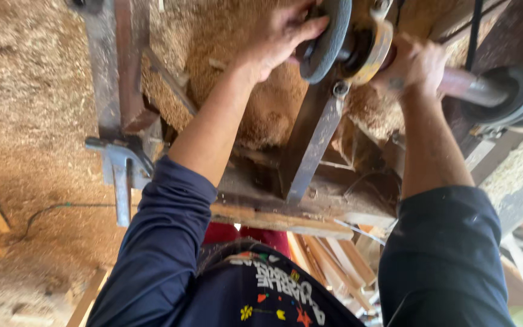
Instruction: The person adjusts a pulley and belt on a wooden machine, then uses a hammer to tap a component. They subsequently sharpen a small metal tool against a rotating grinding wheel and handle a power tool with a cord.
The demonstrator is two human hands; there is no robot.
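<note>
Gripping is a two-handed job here: the left hand (279, 36) has its fingers curled over the rim of a dark grey grinding wheel (328, 39), thumb tucked behind it, while the right hand (416, 63) is wrapped snug around the steel shaft (473, 88) just past the yellowish hub (370, 51). Both look closed firmly on the metal, though the right fingertips are a bit blurred, so how tight that one is can't be called.

The wheel sits at the top of the shot, mounted on the shaft above a rusty angled steel bracket (310, 139), and the shaft runs off right toward a black pulley with a belt (516, 91). Sawdust (25, 91) is heaped everywhere under the frame.

For doing this well, it looks like the trick is keeping the shaft hand locked as the counter-hold so the wheel hand can work the disc without the whole thing spinning. Fingers should probably stay on the outer rim and clear of the gap between wheel and hub. That belt is close to the right wrist, so sleeves want to stay pushed up as they are.
</note>
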